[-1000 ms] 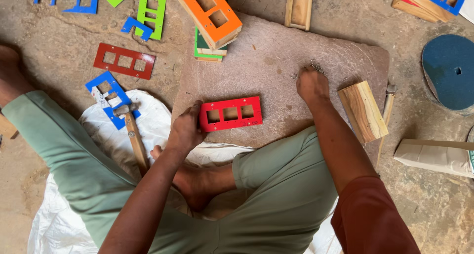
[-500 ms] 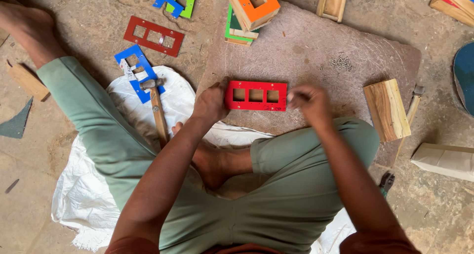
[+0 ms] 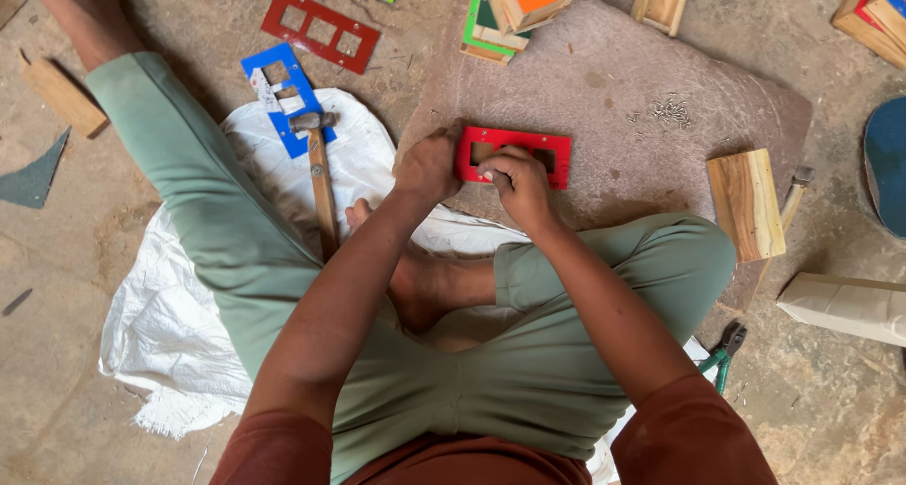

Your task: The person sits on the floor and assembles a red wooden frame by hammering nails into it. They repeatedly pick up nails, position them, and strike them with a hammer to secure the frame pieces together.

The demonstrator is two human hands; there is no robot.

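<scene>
Fingers of the left hand [image 3: 427,167] and right hand [image 3: 517,185] were clamped on the red frame [image 3: 557,157], which lay at the stone slab's [image 3: 604,98] near edge. Keeping it pressed flat seemed wise, with the hammer [image 3: 319,174] alongside.

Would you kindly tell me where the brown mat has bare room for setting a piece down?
Bare mat lies between the red frame, the nail pile and the wooden block. Its top edge is crowded by stacked coloured pieces; both hands cover the near-left part.

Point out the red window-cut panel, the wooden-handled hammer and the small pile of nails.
Red rectangular panel [image 3: 557,158], head view: right end of frame.
Wooden-handled hammer [image 3: 322,188], head view: mid handle.
Small nail pile [image 3: 671,110], head view: centre of cluster.
</scene>
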